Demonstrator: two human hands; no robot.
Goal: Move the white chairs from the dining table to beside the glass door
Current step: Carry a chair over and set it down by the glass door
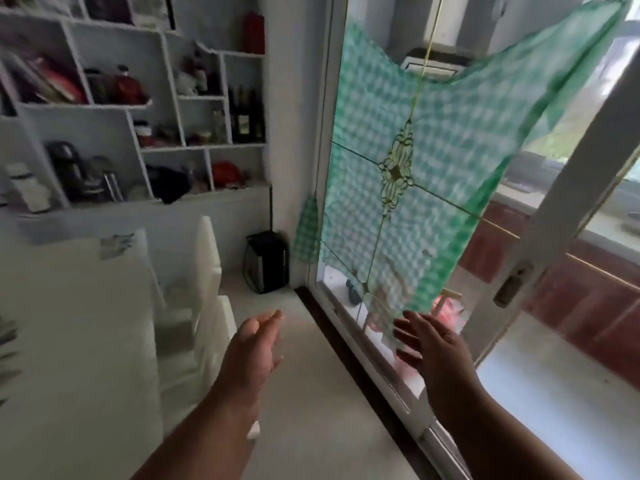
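Now both hands empty, left hand (258, 344) and right hand (429, 344) fingers spread; white chairs (207, 271) left of fingers at desk (76, 323); next likely grab one.

A home dining room. At ten o'clock white wall shelves (145, 109) hold wine bottles (246, 116), jars and a kettle (69, 168). At eight o'clock a white table (76, 323) stands with white chairs (207, 258) against it. At two o'clock a glass door (391, 188) with a green checked curtain (467, 140) shows kitchen cabinets (588, 299) behind it.
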